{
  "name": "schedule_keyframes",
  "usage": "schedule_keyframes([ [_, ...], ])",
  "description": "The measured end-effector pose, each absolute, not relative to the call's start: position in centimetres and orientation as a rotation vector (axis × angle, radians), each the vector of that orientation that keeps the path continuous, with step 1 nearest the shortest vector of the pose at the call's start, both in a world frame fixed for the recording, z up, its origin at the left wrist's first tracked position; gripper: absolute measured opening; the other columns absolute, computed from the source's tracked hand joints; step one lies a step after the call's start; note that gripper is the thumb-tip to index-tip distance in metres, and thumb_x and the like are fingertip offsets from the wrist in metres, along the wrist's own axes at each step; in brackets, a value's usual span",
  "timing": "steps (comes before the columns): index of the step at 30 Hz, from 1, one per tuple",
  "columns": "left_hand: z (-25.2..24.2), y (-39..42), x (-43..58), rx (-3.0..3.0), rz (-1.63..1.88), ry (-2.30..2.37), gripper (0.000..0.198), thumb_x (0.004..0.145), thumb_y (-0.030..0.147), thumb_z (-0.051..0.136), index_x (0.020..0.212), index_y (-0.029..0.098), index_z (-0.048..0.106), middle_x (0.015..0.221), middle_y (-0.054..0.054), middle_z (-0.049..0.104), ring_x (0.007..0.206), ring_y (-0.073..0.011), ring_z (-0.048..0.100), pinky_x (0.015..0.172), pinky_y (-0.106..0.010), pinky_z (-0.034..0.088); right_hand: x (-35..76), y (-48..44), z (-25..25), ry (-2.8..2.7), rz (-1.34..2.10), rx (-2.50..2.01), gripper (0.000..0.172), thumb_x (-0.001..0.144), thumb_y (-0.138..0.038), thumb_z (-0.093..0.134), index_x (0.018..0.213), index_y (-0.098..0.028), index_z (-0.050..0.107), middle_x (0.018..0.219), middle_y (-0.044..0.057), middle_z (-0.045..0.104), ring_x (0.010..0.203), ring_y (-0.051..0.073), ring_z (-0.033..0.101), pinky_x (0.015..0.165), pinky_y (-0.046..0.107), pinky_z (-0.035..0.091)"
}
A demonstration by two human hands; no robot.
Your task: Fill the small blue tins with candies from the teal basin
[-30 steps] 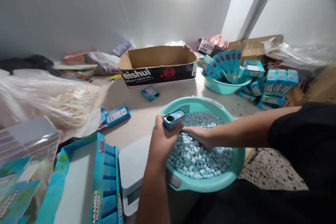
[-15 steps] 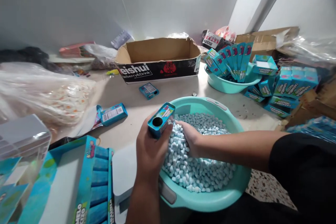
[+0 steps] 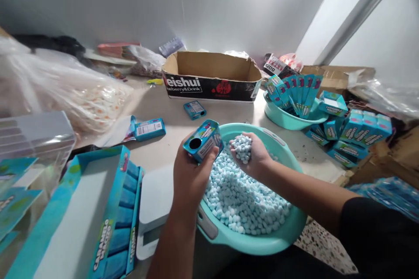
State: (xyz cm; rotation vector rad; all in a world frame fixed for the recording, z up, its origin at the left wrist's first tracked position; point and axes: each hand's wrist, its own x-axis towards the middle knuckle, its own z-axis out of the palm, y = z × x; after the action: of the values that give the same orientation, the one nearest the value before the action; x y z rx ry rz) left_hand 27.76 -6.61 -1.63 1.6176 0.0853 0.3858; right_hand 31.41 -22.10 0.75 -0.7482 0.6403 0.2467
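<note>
My left hand [image 3: 193, 174] is closed around a small blue candy box [image 3: 205, 139], tilted so that the round dark hole in its end faces me. My right hand [image 3: 253, 154] is cupped palm up, its fingers curled round a heap of pale blue candies [image 3: 242, 148]. Both hands are over the near-left and middle part of a turquoise tub [image 3: 262, 244]. Loose candies [image 3: 242, 200] of the same kind fill much of the tub, with a hollow below my right hand.
A white scale [image 3: 157, 200] and a blue display box [image 3: 108, 226] lie to the left. Two candy boxes [image 3: 150, 129] rest on the table. Behind stands an open cardboard box [image 3: 212, 89]; at right, a smaller turquoise basin [image 3: 294, 120] with upright boxes and stacked boxes [image 3: 366, 128].
My right hand has come up out of the candies and turned palm up with a handful. The box in my left hand has turned to show more of its side. The view has shifted.
</note>
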Motion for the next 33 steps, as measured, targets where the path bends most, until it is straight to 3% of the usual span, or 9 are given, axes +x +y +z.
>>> schedule_keyframes([
  [5, -1.4, -6.2, 27.3, 1.705, 0.234, -0.137, 0.041, 0.082, 0.032, 0.073, 0.122, 0.023, 0.064, 0.113, -0.006, 0.071, 0.105, -0.0244, 0.067, 0.095, -0.038, 0.053, 31.3, -22.9, 2.7, 0.562, 0.143, -0.56, 0.019, 0.092, -0.028, 0.045, 0.078, -0.018, 0.053, 0.066, 0.003, 0.061, 0.054, 0.01, 0.057, 0.043, 0.015, 0.049],
  [11, -1.2, -6.3, 26.7, 1.846, -0.154, -0.428, 0.057, 0.083, 0.025, 0.067, 0.138, 0.035, 0.056, 0.123, -0.004, 0.07, 0.112, -0.0302, 0.065, 0.101, -0.05, 0.049, 31.1, -22.5, 5.8, 0.384, -0.008, -0.428, 0.02, 0.092, -0.03, 0.041, 0.079, -0.018, 0.051, 0.067, 0.001, 0.058, 0.057, 0.009, 0.057, 0.045, 0.013, 0.049],
  [15, -1.3, -6.4, 26.7, 1.827, -0.204, -0.495, 0.058, 0.082, 0.024, 0.067, 0.138, 0.037, 0.057, 0.128, -0.004, 0.068, 0.12, -0.0324, 0.061, 0.107, -0.054, 0.045, 30.9, -21.5, 6.7, 0.212, 0.013, -0.413, 0.024, 0.092, -0.032, 0.04, 0.076, -0.019, 0.051, 0.066, 0.0, 0.056, 0.056, 0.008, 0.055, 0.045, 0.012, 0.046],
  [23, -1.1, -6.6, 26.9, 1.858, -0.234, -0.463, 0.06, 0.083, 0.021, 0.067, 0.139, 0.041, 0.055, 0.13, 0.0, 0.067, 0.117, -0.0281, 0.063, 0.102, -0.047, 0.05, 30.4, -21.5, 4.9, 0.374, 0.107, -0.493, 0.026, 0.09, -0.03, 0.041, 0.068, -0.019, 0.048, 0.062, 0.0, 0.052, 0.05, 0.007, 0.05, 0.041, 0.013, 0.042],
  [28, -1.5, -6.7, 27.0, 1.883, -0.213, -0.457, 0.056, 0.082, 0.024, 0.068, 0.136, 0.037, 0.058, 0.128, -0.004, 0.067, 0.119, -0.0318, 0.062, 0.102, -0.05, 0.05, 30.8, -21.4, 4.4, 0.358, 0.077, -0.572, 0.027, 0.09, -0.033, 0.041, 0.067, -0.019, 0.047, 0.06, -0.001, 0.05, 0.051, 0.008, 0.05, 0.046, 0.016, 0.046],
  [33, -1.4, -6.6, 27.0, 1.904, -0.219, -0.475, 0.057, 0.084, 0.023, 0.067, 0.138, 0.038, 0.056, 0.124, -0.003, 0.069, 0.116, -0.0292, 0.063, 0.1, -0.047, 0.052, 30.6, -21.2, 4.2, 0.314, 0.084, -0.721, 0.026, 0.088, -0.036, 0.044, 0.067, -0.019, 0.046, 0.062, -0.001, 0.051, 0.054, 0.007, 0.053, 0.052, 0.018, 0.049],
])
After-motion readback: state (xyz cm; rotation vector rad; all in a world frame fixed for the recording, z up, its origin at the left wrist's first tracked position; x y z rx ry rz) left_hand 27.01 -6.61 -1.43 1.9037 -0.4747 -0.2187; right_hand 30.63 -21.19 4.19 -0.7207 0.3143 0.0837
